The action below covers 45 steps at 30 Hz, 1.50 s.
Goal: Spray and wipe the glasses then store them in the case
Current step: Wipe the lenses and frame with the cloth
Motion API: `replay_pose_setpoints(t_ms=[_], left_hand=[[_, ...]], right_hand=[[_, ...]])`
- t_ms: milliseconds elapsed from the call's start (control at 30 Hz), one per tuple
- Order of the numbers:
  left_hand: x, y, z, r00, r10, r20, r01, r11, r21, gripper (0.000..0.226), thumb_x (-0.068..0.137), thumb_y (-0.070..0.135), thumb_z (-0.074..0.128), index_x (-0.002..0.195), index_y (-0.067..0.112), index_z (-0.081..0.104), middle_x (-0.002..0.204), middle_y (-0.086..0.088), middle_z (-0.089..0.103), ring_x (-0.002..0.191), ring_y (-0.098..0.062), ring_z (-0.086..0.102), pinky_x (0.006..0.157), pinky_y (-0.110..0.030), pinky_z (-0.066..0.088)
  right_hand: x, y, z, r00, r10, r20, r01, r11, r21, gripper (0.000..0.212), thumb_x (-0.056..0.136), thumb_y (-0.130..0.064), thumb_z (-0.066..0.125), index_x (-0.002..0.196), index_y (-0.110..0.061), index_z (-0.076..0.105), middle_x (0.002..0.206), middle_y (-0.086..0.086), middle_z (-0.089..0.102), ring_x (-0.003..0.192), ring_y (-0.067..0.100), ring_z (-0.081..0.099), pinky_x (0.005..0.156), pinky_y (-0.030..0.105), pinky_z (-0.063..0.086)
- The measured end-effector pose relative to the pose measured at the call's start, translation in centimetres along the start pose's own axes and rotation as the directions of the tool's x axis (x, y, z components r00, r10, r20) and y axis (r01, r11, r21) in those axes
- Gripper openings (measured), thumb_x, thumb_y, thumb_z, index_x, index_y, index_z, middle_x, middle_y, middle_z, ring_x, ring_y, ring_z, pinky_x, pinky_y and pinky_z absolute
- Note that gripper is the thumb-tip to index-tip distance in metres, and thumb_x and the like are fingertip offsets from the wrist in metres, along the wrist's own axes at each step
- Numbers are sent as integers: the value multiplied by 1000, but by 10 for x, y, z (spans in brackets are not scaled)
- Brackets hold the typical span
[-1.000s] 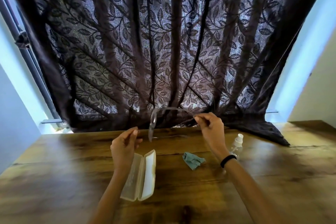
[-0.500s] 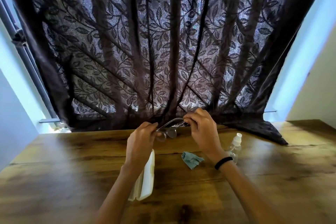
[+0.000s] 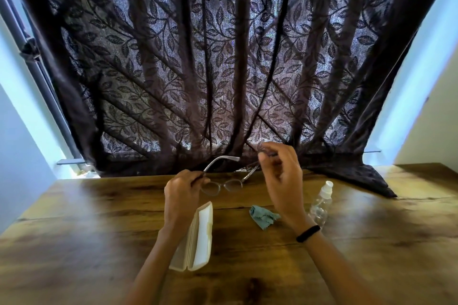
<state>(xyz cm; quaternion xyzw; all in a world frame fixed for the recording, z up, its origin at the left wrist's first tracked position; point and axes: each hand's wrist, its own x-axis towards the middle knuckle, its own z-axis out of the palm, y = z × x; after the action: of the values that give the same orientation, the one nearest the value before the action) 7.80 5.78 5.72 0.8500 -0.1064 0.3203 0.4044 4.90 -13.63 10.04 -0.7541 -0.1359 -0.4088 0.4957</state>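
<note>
Far left: dark pole (image 3: 42,74) runs down beside the curtain (image 3: 223,57). The curtain is brown with a leaf pattern and hangs behind the bench (image 3: 86,242); its hem spills onto the bench's far right corner.

Left hand (image 3: 183,195) is raised over the bench, fingers curled, gripping the glasses (image 3: 224,184) at one hinge corner. Under that forearm sits the case (image 3: 198,238): pale plastic, lying open on the bench, halves side by side, left half partly hidden by the arm.

Glasses are in the air between the two hands, above the far part of the bench, not in the case. Lenses hang low, both arms unfolded and pointing up toward the curtain.

Blue-green cloth (image 3: 264,216) lies crumpled on the bench, right of the case and apart from it, just beside the right wrist.

Right hand (image 3: 282,181) is higher than the left. Thumb and fingertips pinch the tip of the frame's other arm; contact is slightly blurred. Black band (image 3: 308,233) on that wrist.

Clear spray bottle (image 3: 321,202) stands upright on the bench just right of the wrist, white nozzle on top, base partly behind the wrist.
</note>
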Motion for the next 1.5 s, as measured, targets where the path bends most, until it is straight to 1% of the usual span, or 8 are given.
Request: replay_pose_setpoints(t_ms=[133, 233, 533, 767, 867, 1033, 1233, 1500], left_hand=[[-3, -7, -2, 995, -64, -75, 53, 988, -145, 14, 72, 4, 74, 85, 9, 72, 73, 4, 69, 58, -2, 63, 56, -7, 48], [-4, -7, -1, 990, -90, -113, 64, 974, -217, 17, 72, 0, 74, 87, 9, 71, 74, 4, 69, 61, -3, 64, 58, -8, 50], [-3, 5, -3, 974, -191, -123, 110, 872, -477, 28, 75, -8, 67, 84, 19, 68, 74, 1, 69, 66, -3, 67, 62, -12, 53], [1, 12, -9, 970, -175, -171, 67, 861, -505, 31, 74, -9, 67, 83, 20, 67, 71, 5, 68, 62, -1, 65, 59, -9, 50], [1, 10, -11, 971, -156, -179, 46, 864, -501, 33, 74, -9, 67, 84, 23, 67, 66, 9, 69, 64, -3, 67, 60, -10, 51], [2, 15, -8, 981, -99, -166, 3, 868, -497, 31, 72, -13, 67, 86, 14, 68, 69, 10, 70, 66, -3, 68, 61, -12, 53], [1, 29, -4, 986, -55, -156, -25, 882, -470, 42, 68, -13, 70, 79, 27, 67, 74, 12, 68, 68, -2, 68, 62, -14, 54], [0, 33, -2, 985, -55, -164, -11, 926, -377, 30, 69, -13, 69, 79, 15, 69, 72, 9, 65, 67, 2, 63, 61, -9, 49]], right_hand=[[-10, 32, -7, 976, 215, -47, -217, 975, -40, 14, 86, -2, 57, 93, -15, 55, 90, -3, 55, 79, 9, 55, 68, 13, 46], [-24, 65, -8, 909, 394, 136, -357, 905, -230, 10, 85, -2, 58, 90, -11, 55, 89, 0, 60, 84, 14, 58, 71, 18, 46], [-61, 104, 1, 671, 542, 505, -187, 784, -592, 30, 90, -21, 55, 120, -19, 58, 116, -1, 66, 100, 10, 62, 78, 17, 49], [-54, 82, 8, 784, 451, 427, -211, 841, -499, 22, 89, -17, 57, 110, -14, 63, 106, 2, 68, 88, 6, 61, 72, 13, 50], [-35, 47, 9, 919, 311, 243, -267, 943, -198, 21, 83, -11, 64, 104, -14, 63, 97, -1, 68, 85, 6, 64, 69, 16, 53], [-6, -8, 24, 943, 202, 266, -257, 946, 195, 28, 82, -7, 64, 93, -32, 60, 92, -17, 63, 88, -2, 62, 72, 18, 56], [-3, -10, 47, 968, 72, 238, -41, 990, -135, 16, 85, -8, 62, 100, -9, 68, 99, 4, 67, 89, 7, 58, 77, 5, 43], [-15, -7, 46, 901, -98, 423, 247, 917, -314, 25, 88, -16, 57, 112, -12, 62, 112, 5, 61, 103, 22, 48, 78, 28, 49]])
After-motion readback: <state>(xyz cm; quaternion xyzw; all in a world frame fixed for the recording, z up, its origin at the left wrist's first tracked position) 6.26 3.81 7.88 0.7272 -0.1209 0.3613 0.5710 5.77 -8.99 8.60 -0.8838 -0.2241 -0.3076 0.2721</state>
